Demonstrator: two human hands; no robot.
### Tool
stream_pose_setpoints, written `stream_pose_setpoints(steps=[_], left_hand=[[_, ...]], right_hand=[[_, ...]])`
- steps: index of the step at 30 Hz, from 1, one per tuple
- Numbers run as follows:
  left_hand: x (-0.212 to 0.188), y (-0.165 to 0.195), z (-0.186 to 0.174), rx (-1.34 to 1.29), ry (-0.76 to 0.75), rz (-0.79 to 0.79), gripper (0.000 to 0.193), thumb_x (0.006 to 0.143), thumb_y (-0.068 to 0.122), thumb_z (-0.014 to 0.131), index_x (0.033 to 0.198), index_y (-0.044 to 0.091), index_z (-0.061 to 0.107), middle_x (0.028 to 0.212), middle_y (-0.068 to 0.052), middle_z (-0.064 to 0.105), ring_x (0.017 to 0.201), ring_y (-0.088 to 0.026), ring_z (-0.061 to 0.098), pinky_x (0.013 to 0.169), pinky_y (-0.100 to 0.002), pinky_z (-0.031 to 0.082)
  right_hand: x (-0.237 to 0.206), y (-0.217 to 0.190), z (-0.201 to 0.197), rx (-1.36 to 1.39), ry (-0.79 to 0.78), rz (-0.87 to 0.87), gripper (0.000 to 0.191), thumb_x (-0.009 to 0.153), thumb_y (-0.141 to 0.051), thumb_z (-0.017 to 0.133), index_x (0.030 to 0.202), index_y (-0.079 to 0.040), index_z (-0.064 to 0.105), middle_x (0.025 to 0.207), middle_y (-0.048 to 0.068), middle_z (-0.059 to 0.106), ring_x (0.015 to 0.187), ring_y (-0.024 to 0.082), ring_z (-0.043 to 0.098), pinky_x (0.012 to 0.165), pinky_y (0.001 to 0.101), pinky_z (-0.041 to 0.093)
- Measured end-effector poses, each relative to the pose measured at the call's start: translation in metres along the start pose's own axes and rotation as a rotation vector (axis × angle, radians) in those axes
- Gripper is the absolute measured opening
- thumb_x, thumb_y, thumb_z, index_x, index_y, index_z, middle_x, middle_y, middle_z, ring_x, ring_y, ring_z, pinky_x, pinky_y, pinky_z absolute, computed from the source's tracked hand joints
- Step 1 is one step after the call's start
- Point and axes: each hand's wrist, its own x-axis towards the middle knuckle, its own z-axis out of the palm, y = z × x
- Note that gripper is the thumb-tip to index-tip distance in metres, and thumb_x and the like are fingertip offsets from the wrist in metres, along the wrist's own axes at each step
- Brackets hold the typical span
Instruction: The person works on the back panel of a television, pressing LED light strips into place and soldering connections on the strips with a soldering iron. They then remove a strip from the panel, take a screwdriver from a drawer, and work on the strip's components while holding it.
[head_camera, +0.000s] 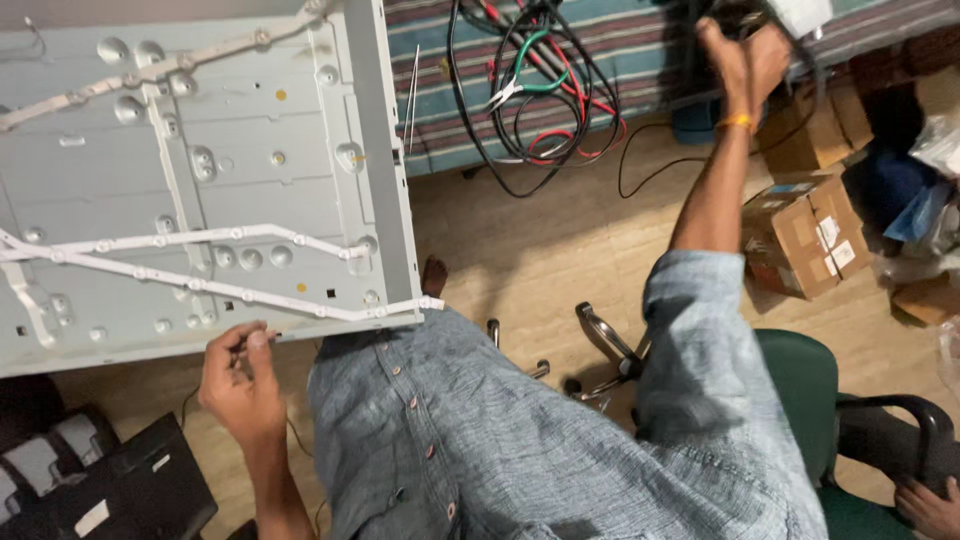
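Resting at the near edge of the pale metal panel (200, 180), the left hand (243, 385) is curled shut, fingertips pinched beside a white strip (300, 305), while the right hand (745, 55) is stretched far out, closed on something dark by the tangled cables (540, 90)

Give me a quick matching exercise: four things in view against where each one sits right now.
Things:
1. left hand
2. right hand
3. cable bundle
4. cardboard box

Places:
A. on the striped cloth
B. on the floor beside the green chair
C. at the near edge of the grey panel
D. stretched far up to the right

Pairs: 1-C, 2-D, 3-A, 4-B
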Motion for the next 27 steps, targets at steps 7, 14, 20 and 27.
stream_pose_setpoints(steps=[7, 14, 20, 27], left_hand=[[-0.008, -0.001, -0.005, -0.083, 0.048, -0.064, 0.017, 0.111, 0.006, 0.059, 0.12, -0.008, 0.063, 0.116, -0.014, 0.069, 0.105, -0.018, 0.068, 0.093, -0.03, 0.053], [-0.004, -0.005, 0.0, -0.124, 0.013, -0.061, 0.016, 0.11, 0.005, 0.059, 0.118, -0.007, 0.063, 0.114, -0.012, 0.068, 0.103, -0.016, 0.067, 0.095, -0.03, 0.053], [0.003, -0.001, 0.007, -0.046, -0.03, 0.001, 0.015, 0.11, 0.008, 0.061, 0.116, -0.006, 0.065, 0.11, -0.011, 0.07, 0.101, -0.016, 0.068, 0.094, -0.03, 0.054], [-0.002, -0.004, 0.009, -0.062, -0.021, -0.029, 0.016, 0.109, 0.01, 0.061, 0.115, -0.005, 0.065, 0.109, -0.01, 0.071, 0.101, -0.015, 0.069, 0.093, -0.029, 0.054]], right_hand=[[-0.062, -0.02, 0.021, 0.176, 0.013, 0.02, 0.068, 0.082, -0.052, 0.095, 0.125, -0.004, 0.072, 0.113, 0.026, 0.072, 0.104, 0.045, 0.069, 0.084, 0.0548, 0.055], [-0.066, -0.045, 0.029, 0.079, 0.039, 0.147, 0.07, 0.08, -0.059, 0.087, 0.124, -0.008, 0.072, 0.114, 0.023, 0.073, 0.102, 0.043, 0.069, 0.085, 0.0516, 0.055], [-0.042, -0.1, 0.06, -0.113, 0.107, 0.183, 0.075, 0.082, -0.068, 0.08, 0.108, 0.002, 0.069, 0.109, 0.025, 0.068, 0.103, 0.045, 0.063, 0.089, 0.0532, 0.05], [-0.047, -0.127, 0.06, -0.114, 0.186, 0.254, 0.089, 0.076, -0.071, 0.082, 0.114, 0.007, 0.061, 0.108, 0.028, 0.061, 0.101, 0.045, 0.06, 0.089, 0.0549, 0.049]])
